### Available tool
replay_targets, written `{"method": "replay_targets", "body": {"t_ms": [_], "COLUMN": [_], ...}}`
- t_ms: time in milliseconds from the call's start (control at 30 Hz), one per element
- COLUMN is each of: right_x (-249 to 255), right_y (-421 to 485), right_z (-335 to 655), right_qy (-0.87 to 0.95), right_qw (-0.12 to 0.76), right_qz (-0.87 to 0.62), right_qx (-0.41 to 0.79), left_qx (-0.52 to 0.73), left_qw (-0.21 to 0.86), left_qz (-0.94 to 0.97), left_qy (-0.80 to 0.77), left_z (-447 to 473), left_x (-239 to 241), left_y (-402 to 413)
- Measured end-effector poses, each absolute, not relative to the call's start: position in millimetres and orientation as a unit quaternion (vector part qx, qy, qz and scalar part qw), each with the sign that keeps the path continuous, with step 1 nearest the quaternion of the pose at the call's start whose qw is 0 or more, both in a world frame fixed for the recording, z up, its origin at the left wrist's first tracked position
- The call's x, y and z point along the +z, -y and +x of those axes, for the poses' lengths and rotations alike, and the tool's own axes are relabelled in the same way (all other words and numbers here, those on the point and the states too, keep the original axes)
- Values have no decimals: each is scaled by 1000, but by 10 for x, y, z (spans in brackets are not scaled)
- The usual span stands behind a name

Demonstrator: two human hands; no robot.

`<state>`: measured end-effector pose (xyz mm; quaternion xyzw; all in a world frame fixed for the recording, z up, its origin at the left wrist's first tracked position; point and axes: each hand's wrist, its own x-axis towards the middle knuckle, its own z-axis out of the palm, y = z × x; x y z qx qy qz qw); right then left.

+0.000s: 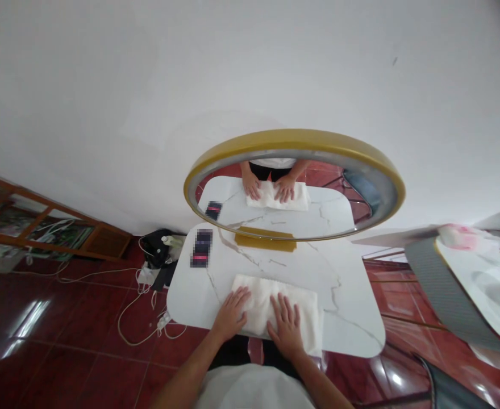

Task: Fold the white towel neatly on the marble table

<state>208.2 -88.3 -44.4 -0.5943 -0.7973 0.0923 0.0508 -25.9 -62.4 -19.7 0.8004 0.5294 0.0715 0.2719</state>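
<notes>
A folded white towel lies on the near edge of a small white marble table. My left hand rests flat on the towel's left end, fingers stretched out. My right hand lies flat on the towel's middle, fingers spread. Neither hand holds anything. A round gold-framed mirror stands at the back of the table and reflects both hands and the towel.
A pixelated dark object lies on the table's far left corner. White cables and a dark bag sit on the red tiled floor to the left. A wooden frame runs along the wall. Another mirror stands at the right.
</notes>
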Motion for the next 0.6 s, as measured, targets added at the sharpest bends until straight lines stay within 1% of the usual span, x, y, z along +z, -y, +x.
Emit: {"method": "replay_targets", "body": {"t_ms": [200,367,500,600], "right_x": [-315,-193,-110,-79], "right_y": [765,643,561,500], "right_z": [1416,909,591,534], "right_qy": [857,872,867,863], "right_qw": [20,-10,-12,-14], "right_qz": [-482,-409,-374,-365], "right_qx": [184,268,329,350], "left_qx": [80,113,146,165], "left_qw": [227,176,116,80], "left_qz": [785,735,675,642], "left_qy": [-571,-645,-714,-744], "left_z": [-1058,-1614,-1851,-1836], "left_x": [-217,-349,-437,-436], "left_y": [818,927,947,922]}}
